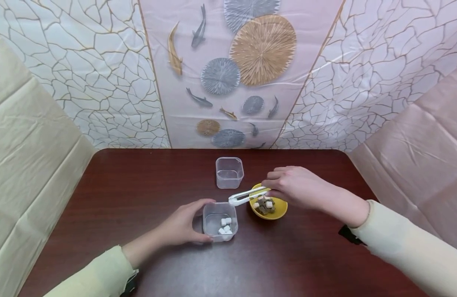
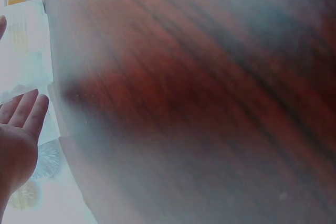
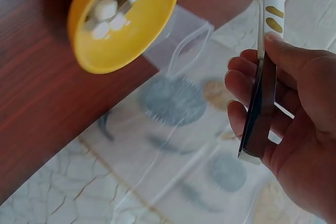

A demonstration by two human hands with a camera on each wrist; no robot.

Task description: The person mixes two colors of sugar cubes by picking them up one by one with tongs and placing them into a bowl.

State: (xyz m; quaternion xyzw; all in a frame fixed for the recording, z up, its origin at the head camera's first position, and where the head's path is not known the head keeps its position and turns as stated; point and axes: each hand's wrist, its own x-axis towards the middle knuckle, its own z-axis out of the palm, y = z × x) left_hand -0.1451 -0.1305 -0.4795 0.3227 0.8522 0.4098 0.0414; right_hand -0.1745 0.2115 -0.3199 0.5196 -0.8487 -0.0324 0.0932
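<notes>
My left hand (image 1: 182, 222) holds a clear square plastic container (image 1: 210, 225) at its left side, thumb at the near corner and fingers at the far one. Several small white cubes (image 1: 225, 227) lie in the right part of that container. With my right hand (image 1: 293, 185) I grip a pair of white tongs (image 1: 245, 197), pinched between thumb and fingers. Their rounded white end overlaps the container's far right corner in the head view. Under my right hand stands a yellow bowl (image 3: 144, 38) with brown and white cubes in it, partly covered by the hand in the head view.
A second clear container (image 1: 229, 175) stands farther back on the dark red table (image 1: 139, 181), behind the held one. Patterned cloth (image 1: 221, 49) hangs along the table's far edge, with plain cloth on both sides.
</notes>
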